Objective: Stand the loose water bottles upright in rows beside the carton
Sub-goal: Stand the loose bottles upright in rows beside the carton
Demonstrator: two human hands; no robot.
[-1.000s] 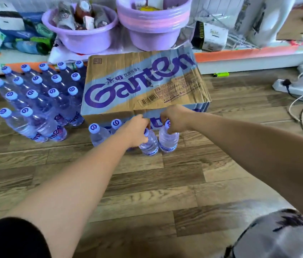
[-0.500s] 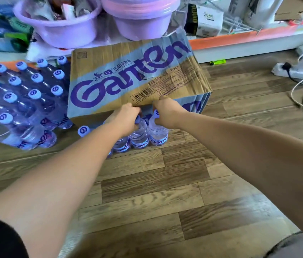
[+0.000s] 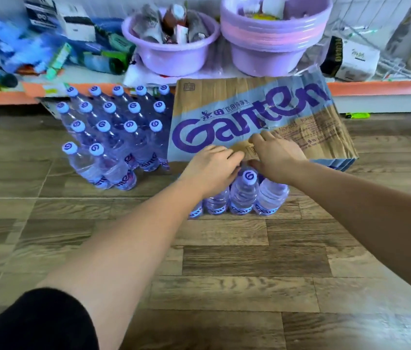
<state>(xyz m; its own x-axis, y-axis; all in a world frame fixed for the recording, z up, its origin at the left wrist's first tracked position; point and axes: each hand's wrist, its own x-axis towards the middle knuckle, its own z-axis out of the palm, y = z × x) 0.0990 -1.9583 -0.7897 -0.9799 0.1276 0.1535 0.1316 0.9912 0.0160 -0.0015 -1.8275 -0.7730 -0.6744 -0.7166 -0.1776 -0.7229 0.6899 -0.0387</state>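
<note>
**Hands work a front row of bottles at the foot of the carton**

A person reaches both bare arms across a wood-pattern floor (image 3: 224, 269) toward a flattened-looking cardboard water carton (image 3: 255, 114) printed with purple lettering. The left hand (image 3: 212, 170) lies palm down with fingers loosely curled over the tops of the front row of bottles (image 3: 243, 195); whether it grips a cap beneath it cannot be told. The right hand (image 3: 275, 157) is spread fairly wide, its fingertips resting on the carton's lower edge and its palm above the rightmost bottle of the row; it appears to hold nothing, though its underside is hidden.

The row stands upright, shoulder to shoulder, touching the carton's near side. One white cap with a purple swirl (image 3: 249, 176) shows between the two hands. To the left of the carton stands the larger block of bottles (image 3: 113, 137), already upright in several neat rows.

The step in hand appears to be settling this front row. Done well, it would mean pressing down lightly on the caps rather than the thin, soft sides, and nudging each bottle until it touches its neighbour and sits square to the carton. The bottles look full and narrow-based, so a sideways push high up could tip one and topple the rest; a push low on the body would be safer.

A shelf behind holds two purple basins (image 3: 171, 49) and assorted boxes.
</note>
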